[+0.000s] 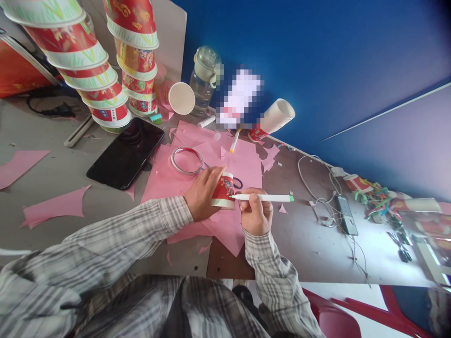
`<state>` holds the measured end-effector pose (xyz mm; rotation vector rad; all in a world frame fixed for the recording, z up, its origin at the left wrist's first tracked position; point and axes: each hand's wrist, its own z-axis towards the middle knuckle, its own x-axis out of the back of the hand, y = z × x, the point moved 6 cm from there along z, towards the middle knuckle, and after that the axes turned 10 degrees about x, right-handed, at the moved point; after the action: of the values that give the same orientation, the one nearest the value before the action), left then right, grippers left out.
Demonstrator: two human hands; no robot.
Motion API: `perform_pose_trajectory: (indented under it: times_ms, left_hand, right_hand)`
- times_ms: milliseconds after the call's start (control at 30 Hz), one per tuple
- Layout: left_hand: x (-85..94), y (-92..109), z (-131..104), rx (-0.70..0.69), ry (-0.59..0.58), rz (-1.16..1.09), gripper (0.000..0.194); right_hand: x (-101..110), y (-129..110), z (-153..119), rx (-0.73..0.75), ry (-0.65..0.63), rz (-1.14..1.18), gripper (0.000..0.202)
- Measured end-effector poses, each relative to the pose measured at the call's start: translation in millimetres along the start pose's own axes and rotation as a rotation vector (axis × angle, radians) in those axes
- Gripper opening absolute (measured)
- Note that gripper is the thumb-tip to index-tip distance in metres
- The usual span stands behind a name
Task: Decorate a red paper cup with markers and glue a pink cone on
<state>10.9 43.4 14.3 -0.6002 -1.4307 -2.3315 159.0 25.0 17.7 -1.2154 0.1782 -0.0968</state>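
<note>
My left hand (203, 195) is wrapped round a red and white paper cup (224, 190), which it holds tilted above pink paper. A white marker pen with a green end (273, 198) is pinched in my right hand (257, 213). The pen's tip points left and meets the side of the cup or lies just beside it. Under both hands spread overlapping pink paper sheets (243, 162). Beyond my left hand lies a ring-shaped roll or hoop (187, 160). A small dark loop (238, 182) shows just behind the cup.
Tall stacks of decorated paper cups (105, 96) (139, 84) rise at the left, near a black phone (126, 153). A water bottle (203, 82) and nested white cups (276, 117) stand along the blue wall. Cables and a power strip (346, 215) lie at the right.
</note>
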Motion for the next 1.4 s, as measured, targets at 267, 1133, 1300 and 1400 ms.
perform_pose_trajectory:
  times_ms: [267,1133,1300,1400]
  left_hand:
    - [-0.6,-0.7,0.3,0.005,-0.008,0.000,0.074]
    - [-0.3,1.0,0.7,-0.003,-0.002,-0.006,0.075]
    - [-1.7,0.0,0.4,0.005,-0.018,-0.001,0.077]
    - [-1.8,-0.9,0.5,0.017,-0.017,-0.002,0.074]
  right_hand:
    - [0.3,0.2,-0.5,-0.008,-0.020,-0.050,0.022]
    - [0.0,-8.1,-7.9,0.111,-0.106,-0.230,0.018]
    - [1.4,-8.1,-8.3,0.080,-0.095,-0.192,0.018]
    - [1.6,-8.2,-7.8,0.077,-0.088,-0.155,0.018]
